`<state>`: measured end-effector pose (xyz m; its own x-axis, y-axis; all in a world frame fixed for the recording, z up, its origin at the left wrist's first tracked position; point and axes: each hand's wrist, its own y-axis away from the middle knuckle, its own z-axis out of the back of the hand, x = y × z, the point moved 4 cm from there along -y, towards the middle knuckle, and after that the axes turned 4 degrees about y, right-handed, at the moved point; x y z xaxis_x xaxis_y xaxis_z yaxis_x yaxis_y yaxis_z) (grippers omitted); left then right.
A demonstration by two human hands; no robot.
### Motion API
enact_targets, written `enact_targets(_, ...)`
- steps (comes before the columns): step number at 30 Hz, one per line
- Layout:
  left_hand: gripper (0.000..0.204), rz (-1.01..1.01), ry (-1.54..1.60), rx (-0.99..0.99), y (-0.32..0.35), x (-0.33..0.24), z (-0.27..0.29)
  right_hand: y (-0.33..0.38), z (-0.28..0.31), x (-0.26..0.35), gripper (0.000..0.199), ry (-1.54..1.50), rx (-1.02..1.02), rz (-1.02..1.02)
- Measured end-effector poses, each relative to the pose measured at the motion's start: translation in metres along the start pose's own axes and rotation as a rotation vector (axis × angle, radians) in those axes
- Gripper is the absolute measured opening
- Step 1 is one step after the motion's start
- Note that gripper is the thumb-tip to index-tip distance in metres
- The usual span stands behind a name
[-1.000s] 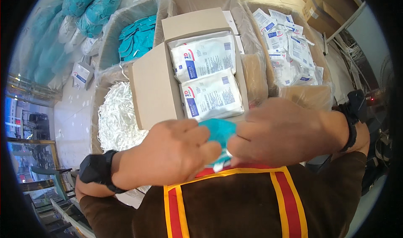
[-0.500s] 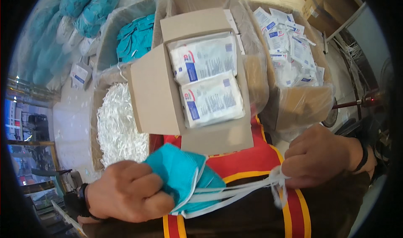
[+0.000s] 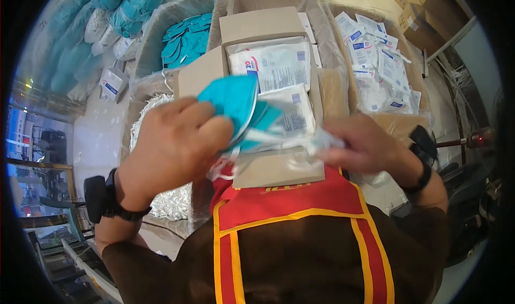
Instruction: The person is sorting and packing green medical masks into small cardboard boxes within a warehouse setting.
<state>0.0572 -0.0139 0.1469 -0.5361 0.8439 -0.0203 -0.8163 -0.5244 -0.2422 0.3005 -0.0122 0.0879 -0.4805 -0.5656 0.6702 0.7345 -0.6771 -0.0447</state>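
Note:
My left hand (image 3: pixel 174 146) is closed on a few folded teal face masks (image 3: pixel 232 97) with white edging. White elastic straps (image 3: pixel 322 142) stretch from the masks toward my right hand (image 3: pixel 367 143), whose closed fingers grip their far end; motion blurs that hand and the straps. Both hands hover over an open cardboard box (image 3: pixel 279 171) just in front of my body. Inside the box, white printed packets (image 3: pixel 279 62) lie in two stacks, the nearer one partly hidden by the masks and hands.
Beyond on the left stands a lined carton of teal masks (image 3: pixel 188 38). A carton of white straps (image 3: pixel 173 203) sits nearer on the left. White packets (image 3: pixel 378 62) fill a carton on the right. Bulging teal bags (image 3: pixel 139 9) lie far left; brown cartons (image 3: pixel 421 14) stand far right.
Both hands have risen and moved forward from my lap to above the open box, carrying the masks and straps. The hands are closer together, and the straps' stretched span looks shorter.

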Motion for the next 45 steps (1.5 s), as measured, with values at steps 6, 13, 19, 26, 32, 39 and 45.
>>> enact_targets(6, 0.03, 0.01, -0.18, -0.085, -0.024, 0.007, 0.011, -0.039, -0.039, -0.045, 0.024, -1.159, -0.197, -0.284)
enact_targets(13, 0.033, 0.011, -0.229, -0.111, -0.046, 0.001, 0.012, -0.076, -0.062, -0.037, 0.05, -1.687, -0.179, 0.055)
enact_targets(19, 0.03, 0.085, -0.264, -0.049, -0.05, 0.007, 0.005, -0.08, -0.08, -0.009, 0.038, -1.67, 0.156, 0.036)
enact_targets(26, 0.028, 0.249, 0.017, 0.094, -0.037, 0.01, -0.018, -0.053, -0.024, -0.005, 0.024, -1.145, -0.177, -0.025)
enact_targets(32, 0.023, 0.272, 0.112, 0.11, -0.044, -0.005, -0.012, -0.046, 0.01, 0.018, 0.018, 0.592, -0.502, 0.255)
enact_targets(39, 0.02, -0.032, 0.119, 0.198, -0.014, -0.023, 0.0, -0.016, 0.007, 0.043, 0.024, 0.785, -0.302, 0.311)
enact_targets(45, 0.021, -0.102, 0.202, 0.265, 0.027, -0.026, 0.035, 0.033, 0.016, 0.05, 0.026, 0.324, 0.172, 0.389)
